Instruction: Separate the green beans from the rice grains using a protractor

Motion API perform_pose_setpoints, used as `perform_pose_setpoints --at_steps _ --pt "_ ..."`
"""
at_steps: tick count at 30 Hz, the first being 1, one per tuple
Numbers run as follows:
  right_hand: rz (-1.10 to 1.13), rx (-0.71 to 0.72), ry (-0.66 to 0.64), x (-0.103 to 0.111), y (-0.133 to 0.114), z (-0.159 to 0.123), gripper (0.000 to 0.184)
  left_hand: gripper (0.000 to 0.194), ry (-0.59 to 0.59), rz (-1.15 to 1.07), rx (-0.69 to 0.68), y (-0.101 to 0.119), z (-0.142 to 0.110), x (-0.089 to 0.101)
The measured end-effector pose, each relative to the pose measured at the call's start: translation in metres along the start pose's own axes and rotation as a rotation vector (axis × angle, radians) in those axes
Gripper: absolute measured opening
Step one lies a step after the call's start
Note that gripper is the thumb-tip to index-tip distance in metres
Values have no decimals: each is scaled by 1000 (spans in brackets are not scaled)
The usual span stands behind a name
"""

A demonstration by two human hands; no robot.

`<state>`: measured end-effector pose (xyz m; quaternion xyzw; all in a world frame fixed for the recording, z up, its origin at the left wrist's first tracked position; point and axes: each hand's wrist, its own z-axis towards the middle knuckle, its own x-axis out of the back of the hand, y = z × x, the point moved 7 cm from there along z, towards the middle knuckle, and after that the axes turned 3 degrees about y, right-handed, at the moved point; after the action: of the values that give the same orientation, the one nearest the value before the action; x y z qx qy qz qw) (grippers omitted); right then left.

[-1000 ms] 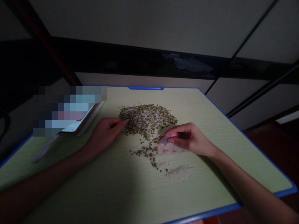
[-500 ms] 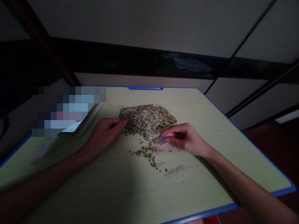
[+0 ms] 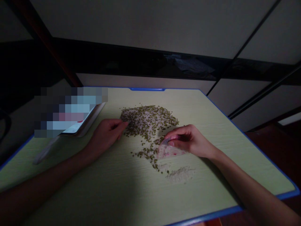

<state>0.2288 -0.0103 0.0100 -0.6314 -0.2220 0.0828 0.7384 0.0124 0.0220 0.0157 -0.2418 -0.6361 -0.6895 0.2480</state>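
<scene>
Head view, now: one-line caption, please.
Right hand grips a translucent sheet beside a pile of green and pale grains; left hand at the pile's edge.

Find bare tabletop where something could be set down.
Bare: beyond the right hand, to the right blue edge; near side, between left forearm and pale grains. Crowded: the centre, with mixed heap, left hand and clear plastic piece; far left, with the lit screen.

Left hand (image 3: 107, 133), thumb against fingers, at the bean pile's (image 3: 148, 119) left edge; right hand (image 3: 191, 141) pinched near its lower right, both forearms (image 3: 246, 180) slanting inward.
</scene>
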Motion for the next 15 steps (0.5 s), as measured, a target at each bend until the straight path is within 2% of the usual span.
perform_pose_setpoints --at_steps 15 --pt "1 5 6 -3 -1 -1 15 40 1 -7 -17 1 0 -1"
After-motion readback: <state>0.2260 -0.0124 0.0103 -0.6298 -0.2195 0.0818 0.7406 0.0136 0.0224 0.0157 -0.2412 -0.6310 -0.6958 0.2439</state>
